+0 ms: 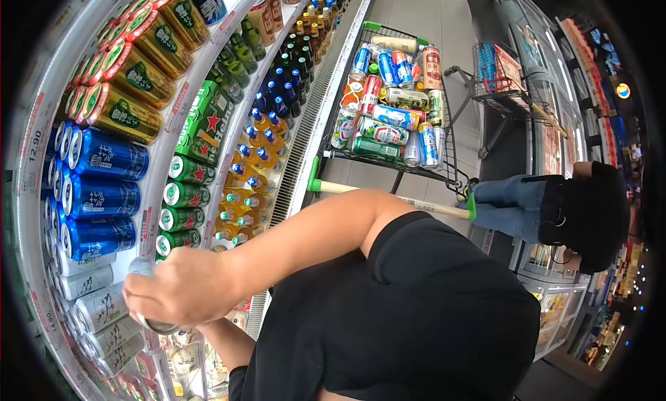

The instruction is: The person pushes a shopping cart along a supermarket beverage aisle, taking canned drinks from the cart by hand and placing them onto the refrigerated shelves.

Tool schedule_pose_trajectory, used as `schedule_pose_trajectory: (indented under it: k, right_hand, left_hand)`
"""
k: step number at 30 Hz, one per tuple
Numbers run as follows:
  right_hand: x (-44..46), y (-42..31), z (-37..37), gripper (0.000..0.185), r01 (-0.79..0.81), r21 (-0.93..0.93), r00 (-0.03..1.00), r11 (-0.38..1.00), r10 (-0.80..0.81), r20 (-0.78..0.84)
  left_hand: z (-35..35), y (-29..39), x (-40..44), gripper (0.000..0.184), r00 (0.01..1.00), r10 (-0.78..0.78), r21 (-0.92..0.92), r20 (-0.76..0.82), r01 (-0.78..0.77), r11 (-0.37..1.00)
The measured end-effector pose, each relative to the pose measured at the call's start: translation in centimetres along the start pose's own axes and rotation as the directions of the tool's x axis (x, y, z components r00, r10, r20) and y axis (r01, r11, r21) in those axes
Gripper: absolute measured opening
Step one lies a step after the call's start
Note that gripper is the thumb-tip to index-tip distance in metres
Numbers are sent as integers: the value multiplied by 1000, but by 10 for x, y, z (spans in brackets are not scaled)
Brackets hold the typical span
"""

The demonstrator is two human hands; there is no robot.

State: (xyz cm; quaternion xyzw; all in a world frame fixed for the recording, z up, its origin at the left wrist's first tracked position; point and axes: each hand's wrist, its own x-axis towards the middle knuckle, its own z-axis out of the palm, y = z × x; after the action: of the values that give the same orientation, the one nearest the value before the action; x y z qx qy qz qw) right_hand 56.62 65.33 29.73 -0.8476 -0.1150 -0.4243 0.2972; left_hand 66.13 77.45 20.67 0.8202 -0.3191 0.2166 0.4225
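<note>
Gripping a silver can [161, 327] in the right hand [182, 290], at lower left of the frame, with fingers curled round so closely that little more than one rounded end shows beneath the fist. Impossible to read a label there, or to say how full. Reaching in from below with the left forearm [225, 342], but with the left hand hidden behind the right; impossible to tell from here whether clasped, loose or helping to hold.

Judging by looks, should handle as smooth, thin-walled metal: firm if sealed and full, apt to dent under a hard pinch, moderately weighty if full, light if not, and slippery if chilled or damp. Best taken round the middle of the wall, with thumb opposite fingers, keeping off the tab end.

See whitish cans [100, 309] just beside the fist at lower left, blue cans [104, 200] above them, gold cans [142, 78] at upper left, and green cans [184, 217] to the right of the blue. Note also a shopping cart [340, 187] at upper centre, heaped with mixed cans [395, 116] and well apart from the grip, and at right a person [590, 200] in jeans and a dark top
</note>
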Motion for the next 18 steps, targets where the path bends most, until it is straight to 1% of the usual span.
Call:
schedule_pose_trajectory:
  k: [1, 2, 3, 5, 6, 7, 8, 9, 10, 11, 12, 13, 14, 15, 16, 18]
  right_hand:
    - [-21, 11, -23, 38, 25, 33, 999, 999, -23, -36]
    - [-43, 19, -44, 48, -53, 59, 997, 997, 56, -53]
    - [-65, 27, -64, 59, -130, 87, 988, 988, 136, -71]
    - [-106, 40, -104, 77, -339, -69, 937, 938, 331, -108]
    - [-126, 50, -125, 76, -412, -58, 906, 909, 402, -132]
    - [-145, 57, -144, 76, -507, -105, 860, 855, 495, -121]
    - [-168, 69, -157, 77, -576, -154, 816, 803, 552, -173]
    - [-182, 75, -176, 78, -703, -133, 710, 699, 676, -198]
    - [-193, 82, -196, 78, -816, -138, 578, 562, 787, -216]
    - [-213, 98, -210, 77, -819, -164, 573, 550, 762, -303]
    - [-226, 113, -227, 76, -888, -129, 458, 441, 826, -330]
    - [-244, 133, -240, 75, -937, -30, 338, 349, 878, -340]
    - [-263, 154, -252, 73, -960, 37, 249, 277, 909, -335]
    - [-290, 181, -257, 73, -971, 61, 198, 233, 916, -350]
    - [-313, 203, -262, 75, -984, 28, 157, 178, 921, -356]
    - [-339, 229, -271, 78, -992, -43, 128, 120, 928, -350]
  left_hand:
    - [12, 11, -10, 77, 996, 93, -135, 4, -92, 987]
    - [23, 24, -19, 78, 983, 185, -265, -4, -179, 948]
    - [39, 37, -25, 75, 961, 272, -322, 47, -243, 915]
    - [72, 62, -38, 69, 887, 437, -456, 149, -330, 827]
    - [100, 70, -48, 70, 853, 472, -452, 220, -340, 825]
    - [130, 89, -54, 72, 824, 524, -518, 216, -358, 777]
    - [153, 116, -57, 75, 789, 546, -530, 280, -348, 773]
    - [189, 123, -67, 80, 761, 584, -584, 283, -346, 734]
    - [214, 144, -72, 81, 715, 579, -572, 391, -304, 762]
    - [234, 167, -73, 81, 671, 593, -595, 445, -273, 756]
    - [255, 186, -77, 82, 639, 591, -602, 492, -241, 761]
    - [281, 199, -83, 84, 588, 584, -603, 559, -195, 774]
    - [298, 210, -86, 84, 519, 537, -579, 665, -94, 810]
    - [315, 210, -89, 83, 435, 504, -540, 746, -48, 840]
    - [332, 211, -95, 81, 345, 468, -497, 813, -6, 868]
    - [352, 207, -104, 76, 252, 359, -392, 898, 93, 915]
